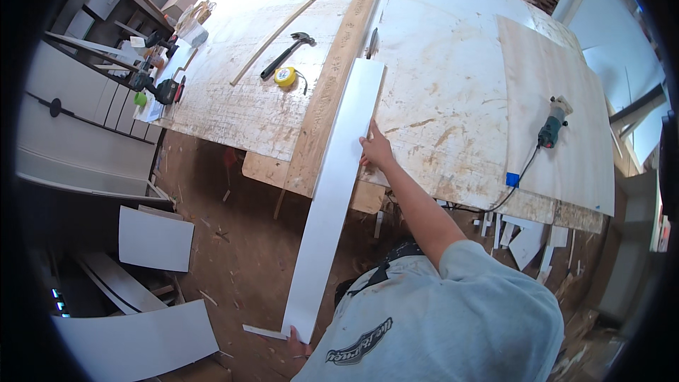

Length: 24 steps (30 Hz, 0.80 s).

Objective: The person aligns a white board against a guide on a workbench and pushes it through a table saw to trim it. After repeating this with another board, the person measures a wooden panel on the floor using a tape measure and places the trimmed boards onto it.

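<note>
A long white board (336,177) lies lengthwise from the worktable (445,155) toward me, its near end beyond the table edge. My right hand (376,145) grips its right edge above the table's front. Low in the view, my left hand (298,346) holds the near end; a thin white strip (262,330) shows beside it, whether held I cannot tell. Along the board's left runs a wooden plank (331,64). A slim dark metal tool (371,44) lies at its far end. Left of these are a hammer (279,60) and yellow tape measure (284,78).
A router (552,126) with cord rests on a plywood sheet (580,170) at the right. Drills (166,90) crowd the table's left end, and a wooden strip (297,18) lies farther back. White panels (155,237) and offcuts (523,244) lie below and around the table.
</note>
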### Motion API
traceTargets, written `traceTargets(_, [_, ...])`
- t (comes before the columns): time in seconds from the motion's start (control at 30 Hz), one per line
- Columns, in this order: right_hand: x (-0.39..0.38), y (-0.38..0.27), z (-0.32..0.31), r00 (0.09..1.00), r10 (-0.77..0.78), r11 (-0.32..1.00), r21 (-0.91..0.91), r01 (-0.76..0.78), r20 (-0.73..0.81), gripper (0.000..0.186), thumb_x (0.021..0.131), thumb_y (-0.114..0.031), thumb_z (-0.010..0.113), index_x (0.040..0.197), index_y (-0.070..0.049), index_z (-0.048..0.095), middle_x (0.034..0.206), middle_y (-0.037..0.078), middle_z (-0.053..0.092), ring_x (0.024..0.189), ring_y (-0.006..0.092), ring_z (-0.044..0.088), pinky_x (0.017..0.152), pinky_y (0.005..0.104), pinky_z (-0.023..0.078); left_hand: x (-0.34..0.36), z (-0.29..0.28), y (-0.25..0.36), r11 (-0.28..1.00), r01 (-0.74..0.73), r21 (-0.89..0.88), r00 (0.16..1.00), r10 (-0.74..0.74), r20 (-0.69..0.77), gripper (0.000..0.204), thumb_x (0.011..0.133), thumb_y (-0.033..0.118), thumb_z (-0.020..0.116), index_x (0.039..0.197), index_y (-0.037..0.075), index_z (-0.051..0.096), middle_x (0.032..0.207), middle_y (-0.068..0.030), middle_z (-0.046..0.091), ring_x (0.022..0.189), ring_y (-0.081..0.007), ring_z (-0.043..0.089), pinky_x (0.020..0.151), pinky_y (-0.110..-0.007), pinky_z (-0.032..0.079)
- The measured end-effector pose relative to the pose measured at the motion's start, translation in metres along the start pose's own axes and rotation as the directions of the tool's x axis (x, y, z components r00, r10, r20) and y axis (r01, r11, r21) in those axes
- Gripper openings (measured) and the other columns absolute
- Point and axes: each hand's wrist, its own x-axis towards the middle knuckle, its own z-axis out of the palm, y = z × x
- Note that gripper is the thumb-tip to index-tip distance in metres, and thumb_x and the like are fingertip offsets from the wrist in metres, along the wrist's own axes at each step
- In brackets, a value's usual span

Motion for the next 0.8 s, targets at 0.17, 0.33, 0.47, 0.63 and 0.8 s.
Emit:
traceTargets(0.17, [0.027,-0.02,-0.018,0.999,0.043,0.999,0.007,-0.043,-0.018,0.08,0.099,-0.012,0.059,0.163,-0.022,0.012,0.072,0.016,0.069,0.054,0.025,0.07,0.046,0.0355,0.058,0.006,0.035,0.012,0.945,0.162,0.283,0.985,-0.138,-0.102,0.054,0.097,0.034,0.07,0.135,-0.001,0.054,0.121,-0.0126,0.064,0.107,-0.0243,0.064,0.092,-0.038,0.054])
traceTargets(0.33, [0.056,-0.019,-0.02,0.998,0.024,0.999,0.045,-0.021,-0.053,0.077,0.099,-0.012,0.06,0.162,-0.022,0.018,0.075,0.018,0.07,0.054,0.0255,0.07,0.045,0.0358,0.058,0.02,0.047,0.01,0.954,0.226,0.195,0.974,-0.221,-0.048,0.052,0.095,0.035,0.072,0.13,0.0,0.058,0.117,-0.0122,0.067,0.103,-0.0233,0.066,0.088,-0.036,0.055])
traceTargets(0.47, [0.081,-0.024,-0.028,0.98,-0.019,0.999,0.026,0.024,-0.196,0.066,0.097,-0.013,0.064,0.157,-0.017,0.036,0.078,0.018,0.072,0.052,0.0233,0.069,0.044,0.0338,0.056,0.016,0.098,0.009,0.994,0.092,0.066,0.995,-0.089,-0.049,0.05,0.096,0.032,0.071,0.131,-0.002,0.059,0.118,-0.0127,0.068,0.104,-0.0233,0.067,0.09,-0.037,0.055])
traceTargets(0.63, [0.058,0.031,0.001,0.834,-0.427,0.867,-0.419,0.269,-0.349,0.059,0.094,-0.027,0.066,0.149,-0.014,0.046,0.101,0.023,0.072,0.094,0.0401,0.07,0.086,0.0476,0.054,0.024,0.11,0.013,0.994,0.105,0.03,0.994,-0.104,-0.036,0.051,0.096,0.025,0.072,0.134,-0.005,0.056,0.126,-0.0133,0.065,0.114,-0.0259,0.063,0.099,-0.038,0.051])
traceTargets(0.8, [-0.13,0.037,0.045,0.979,0.031,0.993,-0.119,-0.007,0.202,0.084,0.1,-0.016,0.058,0.162,-0.008,0.001,0.074,0.015,0.07,0.05,0.0221,0.065,0.049,0.0366,0.055,0.034,0.101,-0.004,0.987,0.156,-0.038,0.987,-0.158,-0.043,0.052,0.094,0.021,0.073,0.135,-0.006,0.055,0.129,-0.0139,0.064,0.116,-0.0286,0.062,0.103,-0.042,0.05])
